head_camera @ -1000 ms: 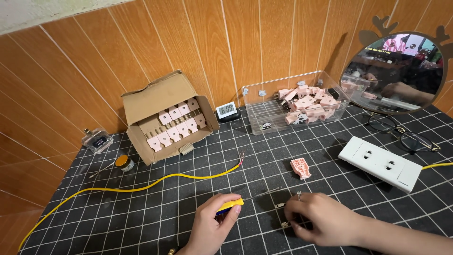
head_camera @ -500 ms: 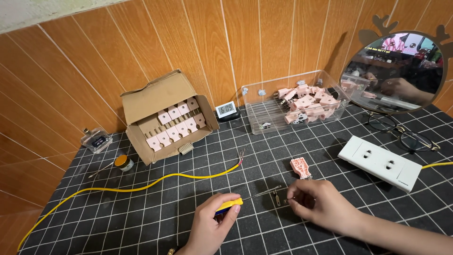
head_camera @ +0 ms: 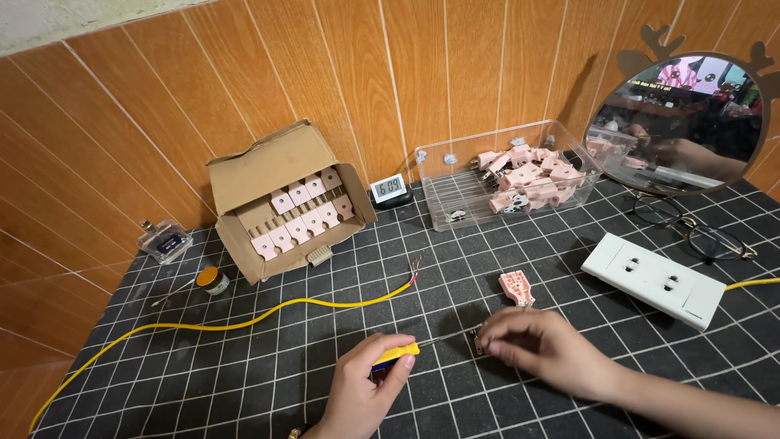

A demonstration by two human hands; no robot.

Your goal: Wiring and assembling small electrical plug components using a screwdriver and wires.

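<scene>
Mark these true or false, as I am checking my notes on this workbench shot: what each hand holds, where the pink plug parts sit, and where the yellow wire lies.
1. The left hand grips a yellow-handled screwdriver. True.
2. The right hand holds the white power strip. False: it pinches a small dark metal part; the strip lies apart.
3. The cardboard box holds rows of pink plug parts. True.
4. The clear plastic bin is empty. False: pink plug parts are piled inside.
5. The yellow wire lies across the black grid mat. True.

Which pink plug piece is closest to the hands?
The lone pink piece lying on the mat, just above the right hand. The others sit in the cardboard box and clear tray.
</scene>
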